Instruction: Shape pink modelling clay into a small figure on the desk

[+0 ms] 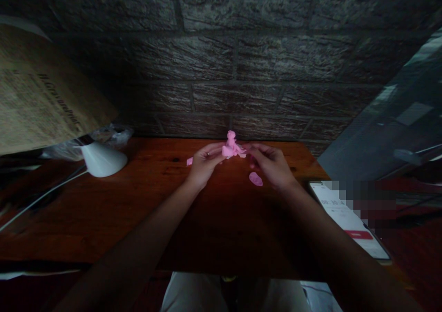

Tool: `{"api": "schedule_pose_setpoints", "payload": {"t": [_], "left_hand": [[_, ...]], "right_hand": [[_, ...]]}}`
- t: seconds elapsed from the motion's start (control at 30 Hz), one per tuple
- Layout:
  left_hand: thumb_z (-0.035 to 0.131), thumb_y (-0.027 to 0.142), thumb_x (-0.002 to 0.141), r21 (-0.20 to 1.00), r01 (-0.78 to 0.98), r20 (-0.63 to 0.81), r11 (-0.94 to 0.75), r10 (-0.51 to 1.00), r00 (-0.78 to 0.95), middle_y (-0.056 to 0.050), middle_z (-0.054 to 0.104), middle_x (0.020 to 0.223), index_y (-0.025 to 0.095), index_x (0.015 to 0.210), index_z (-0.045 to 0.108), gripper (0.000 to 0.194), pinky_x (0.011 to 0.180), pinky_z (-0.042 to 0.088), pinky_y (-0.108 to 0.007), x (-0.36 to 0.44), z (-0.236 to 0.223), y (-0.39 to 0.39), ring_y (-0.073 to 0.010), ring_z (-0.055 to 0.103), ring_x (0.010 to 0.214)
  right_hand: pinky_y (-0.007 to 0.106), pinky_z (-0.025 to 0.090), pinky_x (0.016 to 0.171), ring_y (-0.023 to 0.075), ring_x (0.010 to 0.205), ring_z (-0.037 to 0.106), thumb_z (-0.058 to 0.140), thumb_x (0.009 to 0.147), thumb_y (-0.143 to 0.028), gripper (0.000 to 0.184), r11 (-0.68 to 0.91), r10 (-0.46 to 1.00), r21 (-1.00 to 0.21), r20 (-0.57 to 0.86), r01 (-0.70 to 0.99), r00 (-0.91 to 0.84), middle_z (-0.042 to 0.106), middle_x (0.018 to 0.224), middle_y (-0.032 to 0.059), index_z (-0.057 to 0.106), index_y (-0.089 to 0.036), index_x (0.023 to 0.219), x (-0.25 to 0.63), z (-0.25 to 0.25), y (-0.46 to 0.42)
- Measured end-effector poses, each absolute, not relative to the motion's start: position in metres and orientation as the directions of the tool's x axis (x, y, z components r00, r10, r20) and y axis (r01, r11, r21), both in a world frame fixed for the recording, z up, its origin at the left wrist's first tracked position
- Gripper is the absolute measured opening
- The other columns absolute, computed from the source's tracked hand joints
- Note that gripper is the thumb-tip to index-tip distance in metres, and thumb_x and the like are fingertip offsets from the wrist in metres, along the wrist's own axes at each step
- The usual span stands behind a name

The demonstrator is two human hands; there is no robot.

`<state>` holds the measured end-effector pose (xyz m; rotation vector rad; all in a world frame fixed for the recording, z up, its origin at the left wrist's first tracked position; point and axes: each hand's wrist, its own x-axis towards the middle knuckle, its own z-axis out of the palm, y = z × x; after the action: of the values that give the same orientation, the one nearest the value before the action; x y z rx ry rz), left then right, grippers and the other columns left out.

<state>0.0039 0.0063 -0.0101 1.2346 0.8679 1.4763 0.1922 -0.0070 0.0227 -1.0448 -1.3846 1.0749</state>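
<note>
A small pink figure (230, 142), knobbed at the top and wider with petal-like edges below, is held above the table. My left hand (204, 163) grips it from the left, fingers behind and thumb in front. Closed in a pinch, my right hand (272, 162) meets the thin right edge of the pink figure; whether a separate piece is between its fingertips I cannot tell. Below that hand a flat pink oval piece (256, 179) lies on the wood. Another pink piece (189, 161) shows just left of my left hand, partly hidden by it.
A wooden table (138, 201) runs along a dark brick wall (214, 54). At left stands a lamp with a white base (103, 159), a printed paper shade (44, 91) and a cord. A lit phone (345, 215) lies at the right edge, near my right forearm.
</note>
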Motion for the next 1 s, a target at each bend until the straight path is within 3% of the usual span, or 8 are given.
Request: {"api": "schedule_pose_setpoints", "payload": {"t": [0.23, 0.4, 0.53, 0.67, 1.0], "left_hand": [[0.084, 0.028, 0.068, 0.945, -0.278, 0.183, -0.172, 0.983, 0.014, -0.004, 0.079, 0.097, 0.022, 0.093, 0.075, 0.027, 0.065, 0.047, -0.024, 0.0032, -0.0101, 0.0072, -0.0145, 0.068, 0.081], [0.083, 0.030, 0.069, 0.953, -0.276, 0.138, -0.127, 0.990, 0.021, -0.004, 0.079, 0.098, 0.023, 0.096, 0.075, 0.028, 0.065, 0.048, -0.025, 0.0019, -0.0106, 0.0078, -0.0154, 0.069, 0.083], [0.086, 0.031, 0.065, 0.949, -0.306, 0.097, -0.080, 0.994, 0.042, -0.004, 0.079, 0.094, 0.023, 0.092, 0.076, 0.029, 0.064, 0.048, -0.024, 0.0032, -0.0090, 0.0072, -0.0147, 0.069, 0.082], [0.088, 0.030, 0.064, 0.944, -0.325, 0.070, -0.050, 0.996, 0.049, -0.003, 0.079, 0.094, 0.023, 0.090, 0.077, 0.029, 0.065, 0.048, -0.023, 0.0042, -0.0076, 0.0063, -0.0142, 0.068, 0.082], [0.086, 0.032, 0.067, 0.953, -0.299, 0.065, -0.038, 0.995, 0.081, -0.004, 0.078, 0.096, 0.023, 0.090, 0.076, 0.027, 0.065, 0.048, -0.025, 0.0039, -0.0084, 0.0064, -0.0159, 0.069, 0.086]], "right_hand": [[0.028, 0.048, 0.057, 0.0121, 0.062, 0.058, 0.074, 0.080, -0.041, 0.028, 0.365, 0.928, -0.928, 0.355, 0.081, -0.114, 0.076, 0.091, 0.0046, 0.078, -0.022, 0.099, 0.1925, 0.0213, -0.0083], [0.029, 0.046, 0.059, 0.0128, 0.062, 0.058, 0.070, 0.084, -0.031, 0.032, 0.524, 0.850, -0.773, 0.500, 0.357, -0.164, 0.075, 0.089, 0.0034, 0.074, -0.022, 0.114, 0.1941, 0.0204, -0.0115], [0.030, 0.046, 0.062, 0.0135, 0.064, 0.058, 0.066, 0.088, -0.029, 0.024, 0.583, 0.801, -0.660, 0.564, 0.473, -0.201, 0.074, 0.086, 0.0022, 0.076, -0.024, 0.109, 0.1969, 0.0243, -0.0129], [0.029, 0.047, 0.063, 0.0143, 0.065, 0.059, 0.068, 0.089, -0.032, 0.020, 0.609, 0.772, -0.612, 0.604, 0.504, -0.199, 0.073, 0.080, 0.0006, 0.077, -0.026, 0.105, 0.1996, 0.0271, -0.0122], [0.031, 0.052, 0.070, 0.0164, 0.071, 0.066, 0.066, 0.091, -0.027, 0.016, 0.665, 0.721, -0.532, 0.640, 0.524, -0.265, 0.078, 0.092, 0.0011, 0.079, -0.028, 0.102, 0.2000, 0.0267, -0.0117]]}}
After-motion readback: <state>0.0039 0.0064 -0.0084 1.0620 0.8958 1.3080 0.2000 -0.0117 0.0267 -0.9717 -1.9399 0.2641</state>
